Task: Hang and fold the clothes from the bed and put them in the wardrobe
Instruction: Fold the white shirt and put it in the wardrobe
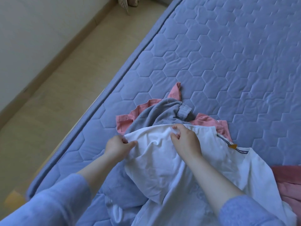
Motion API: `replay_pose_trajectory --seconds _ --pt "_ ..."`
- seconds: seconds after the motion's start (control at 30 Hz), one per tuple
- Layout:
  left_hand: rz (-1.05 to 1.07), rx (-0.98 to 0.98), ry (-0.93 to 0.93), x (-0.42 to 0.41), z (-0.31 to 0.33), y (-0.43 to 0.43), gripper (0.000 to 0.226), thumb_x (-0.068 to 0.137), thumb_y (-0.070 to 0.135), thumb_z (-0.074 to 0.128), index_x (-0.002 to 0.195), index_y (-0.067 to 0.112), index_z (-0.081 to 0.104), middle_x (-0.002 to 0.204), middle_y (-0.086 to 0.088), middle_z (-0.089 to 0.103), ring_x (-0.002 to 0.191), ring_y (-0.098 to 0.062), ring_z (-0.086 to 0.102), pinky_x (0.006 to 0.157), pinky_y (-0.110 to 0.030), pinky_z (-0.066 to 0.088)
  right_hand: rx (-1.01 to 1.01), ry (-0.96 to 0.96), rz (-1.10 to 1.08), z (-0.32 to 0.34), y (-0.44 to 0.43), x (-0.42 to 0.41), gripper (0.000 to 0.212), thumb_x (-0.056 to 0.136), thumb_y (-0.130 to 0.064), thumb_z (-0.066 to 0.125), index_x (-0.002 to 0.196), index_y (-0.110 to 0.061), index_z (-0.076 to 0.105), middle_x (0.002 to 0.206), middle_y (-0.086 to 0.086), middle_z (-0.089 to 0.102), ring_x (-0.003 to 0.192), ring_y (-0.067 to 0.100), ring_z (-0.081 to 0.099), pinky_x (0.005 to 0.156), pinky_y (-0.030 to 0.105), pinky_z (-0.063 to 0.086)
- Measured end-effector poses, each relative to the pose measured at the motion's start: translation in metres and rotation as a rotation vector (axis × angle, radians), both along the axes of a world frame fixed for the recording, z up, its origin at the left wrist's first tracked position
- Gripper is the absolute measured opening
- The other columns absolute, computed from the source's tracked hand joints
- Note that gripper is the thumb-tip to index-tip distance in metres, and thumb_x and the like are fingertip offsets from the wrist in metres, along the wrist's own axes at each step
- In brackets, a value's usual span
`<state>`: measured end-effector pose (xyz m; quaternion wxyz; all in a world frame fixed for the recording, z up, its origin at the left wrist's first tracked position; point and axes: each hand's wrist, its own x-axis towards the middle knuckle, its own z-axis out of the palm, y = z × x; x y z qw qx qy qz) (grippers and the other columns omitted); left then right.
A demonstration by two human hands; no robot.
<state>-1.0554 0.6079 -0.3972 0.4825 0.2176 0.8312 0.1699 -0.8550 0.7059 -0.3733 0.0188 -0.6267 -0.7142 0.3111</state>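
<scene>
Both hands pinch the far edge of the white T-shirt [171, 160] on the bed [211, 54]: left hand [118, 145] at its corner, right hand [185, 139] mid-edge. Spreading seems underway; next, pull it flat off the grey garment [156, 114].

I see a white shirt [164, 162] spread crumpled on the bed [228, 54], overlapping a grey garment [156, 115] and pink shirt [125, 123] (both bunched).

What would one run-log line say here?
left hand: gripping white shirt edge | right hand: pinching it | grey garment: beneath
</scene>
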Motion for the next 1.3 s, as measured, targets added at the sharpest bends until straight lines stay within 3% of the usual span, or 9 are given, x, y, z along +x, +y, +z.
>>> replay_pose_trajectory --seconds 0.1,0.27,0.4,0.5,0.7,0.8,0.93,1.1,1.3 --pt "0.098 -0.017 -0.082 0.010 -0.002 -0.002 0.043 0.080 0.030 0.075 0.057 0.013 0.043 0.058 -0.009 0.058 0.057 -0.024 0.058 0.066 -0.034 0.052 0.000 -0.004 0.014 -0.003 0.000 -0.003 0.030 0.093 -0.022 0.056 0.122 -0.016 0.061 0.102 0.009 0.069 0.100 0.026 0.061 0.082 0.033 0.046" --pt "0.437 0.284 -0.158 -0.003 0.001 0.010 0.023 0.087 0.022 0.067 0.069 0.010 0.059 0.055 0.001 0.053 0.053 -0.016 0.053 0.059 -0.029 0.049 -0.001 0.010 -0.001 -0.003 -0.001 -0.003 0.030 0.092 -0.022 0.057 0.122 -0.018 0.061 0.083 -0.002 0.060 0.096 0.024 0.061 0.081 0.031 0.045" --pt "0.289 0.450 -0.161 -0.029 0.013 0.035 0.009 0.093 0.021 0.060 0.097 0.016 0.067 0.083 0.004 0.067 0.071 -0.013 0.060 0.062 -0.023 0.054 0.004 0.031 0.020 -0.002 0.004 -0.007 0.036 0.092 -0.022 0.058 0.128 -0.019 0.059 0.078 -0.009 0.055 0.095 0.022 0.059 0.082 0.031 0.045" --pt "0.078 0.271 -0.192 -0.035 0.009 0.033 0.045 0.092 0.026 0.062 0.135 0.022 0.049 0.117 0.001 0.064 0.090 -0.018 0.064 0.071 -0.026 0.054 -0.004 0.069 0.040 -0.003 0.003 -0.012 0.040 0.091 -0.018 0.058 0.131 -0.016 0.057 0.098 0.001 0.060 0.097 0.020 0.057 0.090 0.032 0.045" --pt "0.004 -0.021 -0.266 -0.020 -0.007 -0.008 0.035 0.074 0.032 0.081 0.090 0.012 0.057 0.084 -0.002 0.059 0.073 -0.018 0.058 0.067 -0.028 0.051 0.087 0.137 -0.068 -0.006 -0.014 -0.012 0.037 0.090 -0.009 0.057 0.126 -0.013 0.059 0.110 0.004 0.058 0.104 0.021 0.054 0.093 0.035 0.045" --pt "0.002 -0.087 -0.408 -0.014 -0.010 -0.027 0.036 0.073 0.027 0.083 0.088 0.005 0.059 0.082 -0.010 0.062 0.074 -0.028 0.062 0.073 -0.035 0.055 0.117 0.156 -0.111 -0.008 -0.029 -0.007 0.034 0.089 -0.007 0.057 0.123 -0.012 0.060 0.110 0.004 0.058 0.101 0.021 0.056 0.089 0.028 0.043" --pt "0.112 -0.037 -0.636 -0.009 -0.009 -0.045 0.036 0.080 0.025 0.079 0.101 0.001 0.063 0.088 -0.011 0.059 0.081 -0.023 0.050 0.075 -0.034 0.040 0.138 0.181 -0.150 -0.009 -0.048 -0.001 0.033 0.089 -0.005 0.058 0.122 -0.009 0.061 0.116 0.006 0.058 0.103 0.021 0.057 0.093 0.036 0.048" --pt "0.239 0.037 -0.787 -0.015 -0.006 -0.052 0.018 0.082 0.025 0.075 0.069 0.021 0.062 0.070 0.003 0.059 0.061 -0.008 0.054 0.071 -0.024 0.042 0.163 0.235 -0.270 -0.008 -0.070 0.003 0.034 0.086 0.004 0.055 0.117 -0.007 0.063 0.107 0.001 0.055 0.088 0.014 0.056 0.083 0.029 0.047" --pt "0.194 0.068 -0.847 -0.007 0.001 -0.052 0.019 0.092 0.022 0.065 0.108 0.012 0.070 0.096 -0.001 0.073 0.079 -0.011 0.066 0.080 -0.027 0.054 0.116 0.214 -0.331 -0.012 -0.091 0.009 0.032 0.085 0.005 0.055 0.115 -0.005 0.063 0.097 0.002 0.055 0.082 0.020 0.056 0.078 0.025 0.041"
